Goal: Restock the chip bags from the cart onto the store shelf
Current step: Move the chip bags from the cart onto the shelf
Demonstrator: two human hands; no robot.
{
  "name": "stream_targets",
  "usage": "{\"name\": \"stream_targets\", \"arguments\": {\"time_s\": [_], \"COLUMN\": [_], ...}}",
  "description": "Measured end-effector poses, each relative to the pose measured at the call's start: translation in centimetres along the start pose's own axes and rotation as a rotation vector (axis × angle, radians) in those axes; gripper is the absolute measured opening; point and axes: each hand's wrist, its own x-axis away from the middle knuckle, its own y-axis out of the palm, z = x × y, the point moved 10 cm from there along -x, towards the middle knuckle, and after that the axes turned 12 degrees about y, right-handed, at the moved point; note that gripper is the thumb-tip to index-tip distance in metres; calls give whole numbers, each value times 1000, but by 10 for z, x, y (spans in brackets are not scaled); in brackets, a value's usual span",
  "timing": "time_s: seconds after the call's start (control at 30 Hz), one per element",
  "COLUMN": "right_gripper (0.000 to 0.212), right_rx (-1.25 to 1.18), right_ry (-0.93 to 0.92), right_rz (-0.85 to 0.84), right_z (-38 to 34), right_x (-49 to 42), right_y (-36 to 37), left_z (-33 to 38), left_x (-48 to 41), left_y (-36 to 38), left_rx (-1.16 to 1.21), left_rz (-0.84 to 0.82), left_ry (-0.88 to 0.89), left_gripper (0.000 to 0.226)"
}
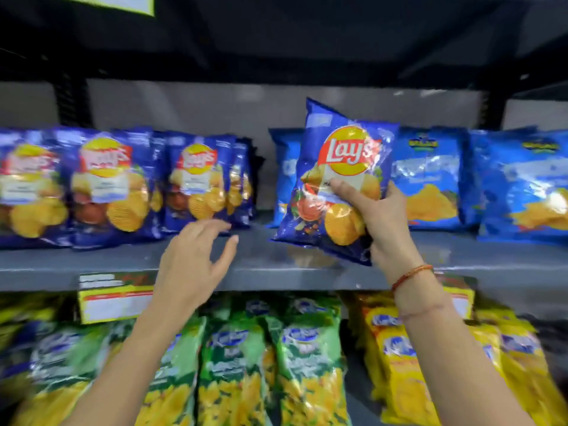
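A dark blue Lay's chip bag (332,167) is held upright over the grey shelf (276,265), tilted slightly, its lower edge just above the board. My right hand (381,216) grips it at the lower right, thumb across the front. My left hand (199,256) hovers open, fingers spread, above the shelf's front edge and just below a row of matching Lay's bags (196,182). More Lay's bags (101,186) stand to the left. A gap in the row lies between those bags and the held bag. The cart is out of view.
Light blue chip bags (430,176) stand on the shelf behind and right of the held bag. Below, green bags (233,358) and yellow bags (399,358) fill the lower shelf. A yellow price label (113,302) hangs on the shelf edge.
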Motion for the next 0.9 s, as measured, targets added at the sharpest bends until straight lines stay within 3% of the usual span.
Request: {"name": "stream_targets", "arguments": {"time_s": [0.23, 0.43, 0.9], "right_gripper": [54, 45, 97], "right_rx": [64, 168, 333], "right_ry": [38, -2, 77], "right_rz": [-92, -112, -149], "right_z": [51, 72, 112], "right_x": [-32, -48, -35], "right_y": [107, 167, 193], "left_z": [-52, -47, -48], "left_x": [35, 39, 45], "left_y": [-8, -4, -1], "left_rx": [-184, -232, -197], "left_rz": [-136, -243, -230], "left_ry": [-89, -69, -101], "left_gripper": [67, 71, 68]}}
